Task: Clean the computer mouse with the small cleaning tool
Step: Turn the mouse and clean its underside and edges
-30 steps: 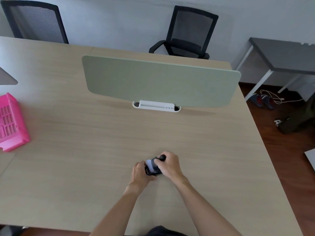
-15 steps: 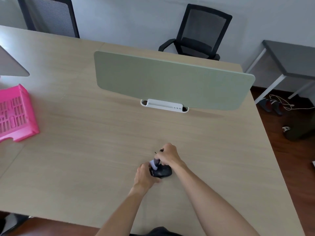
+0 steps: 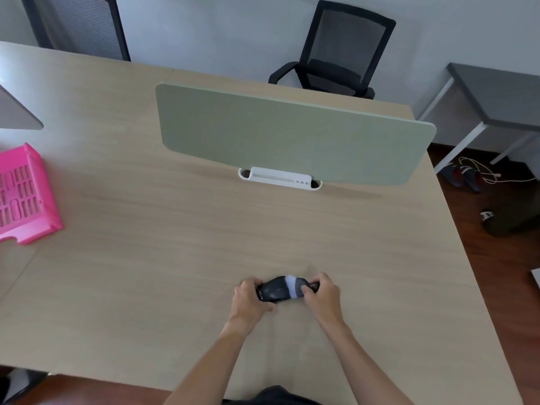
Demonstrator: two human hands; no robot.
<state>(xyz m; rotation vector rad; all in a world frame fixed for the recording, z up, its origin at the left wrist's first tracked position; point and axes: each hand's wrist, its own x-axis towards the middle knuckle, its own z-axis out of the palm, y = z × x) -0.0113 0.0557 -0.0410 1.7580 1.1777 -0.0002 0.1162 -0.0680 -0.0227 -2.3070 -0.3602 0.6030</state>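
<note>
The black computer mouse (image 3: 273,292) lies on the wooden table (image 3: 181,258) near its front edge, directly ahead of the person, with its length running left to right. The left hand (image 3: 248,299) grips the mouse's left end, fingers curled closed around it, while the right hand (image 3: 323,296) pinches the dark handle of the small cleaning tool (image 3: 296,288), whose pale, whitish head sits against the right part of the mouse body. It is too small and soft in this view to say whether that head is a brush or a pad, or which seam of the mouse it is touching. The main risk, as I judge it, is the mouse skating away: the table is smooth, and a stroke pushed leftward along the shell would drive the mouse into the left hand or twist it out of a hold that covers only one end. Too much pressure could also press a button or force dirt deeper into a gap rather than lifting it out. The tool is held by its far end in a fingertip pinch, so a snag on the scroll wheel or a seam could flick it out of the fingers and off toward the table edge, which is close. The pink plastic tray (image 3: 26,194) and the green desk divider (image 3: 292,135) stand well apart and pose no obstacle.
</note>
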